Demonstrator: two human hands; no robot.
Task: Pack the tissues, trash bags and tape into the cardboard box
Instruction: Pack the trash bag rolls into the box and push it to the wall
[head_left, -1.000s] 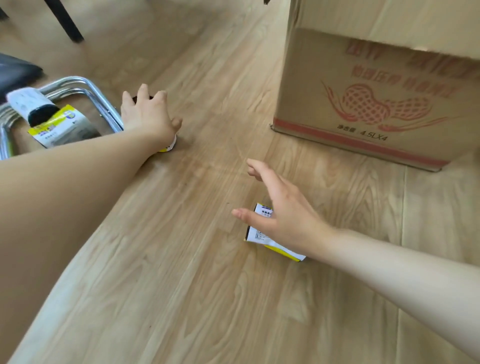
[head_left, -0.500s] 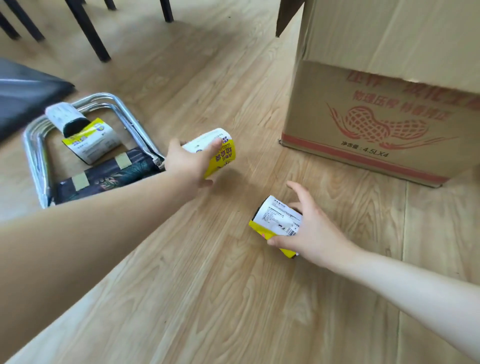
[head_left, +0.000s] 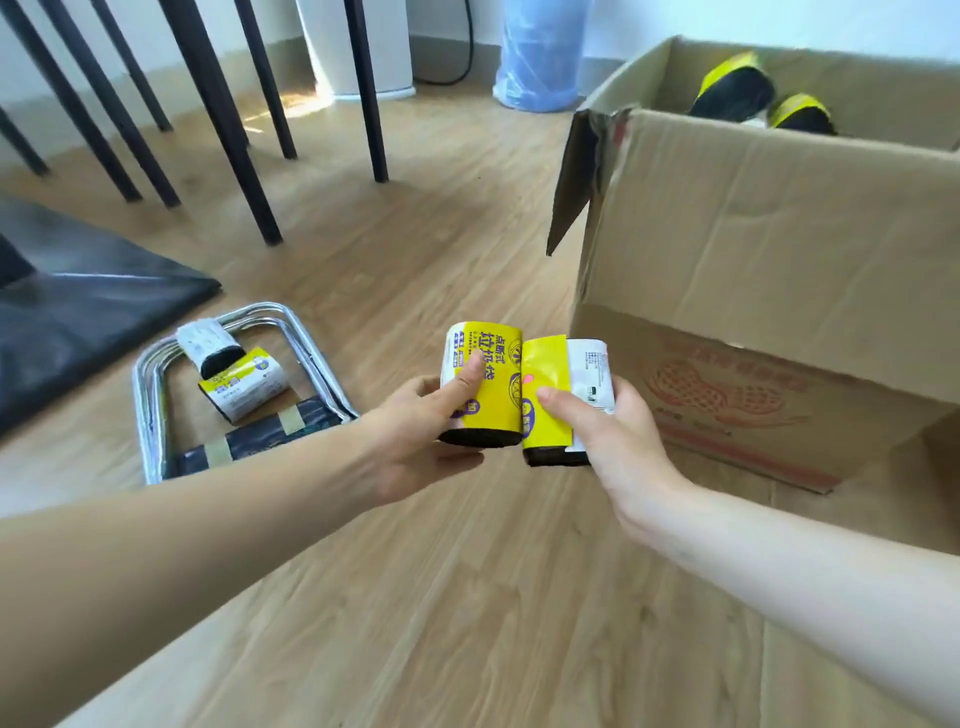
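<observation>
Fingers (head_left: 462, 382) of both hands are clamped on one trash-bag roll (head_left: 485, 384) each; two rolls are packed in the cardboard box (head_left: 779, 234), two remain on the floor (head_left: 467, 597).

A second ago both hands were low at the floor, reaching for the rolls of trash bags; now the left hand (head_left: 415, 436) holds one roll (head_left: 480, 384) and the right hand (head_left: 613, 441) holds another roll (head_left: 563, 400), both lifted off the floor. The two rolls are upright, side by side and touching, in front of the cardboard box (head_left: 779, 249).
</observation>
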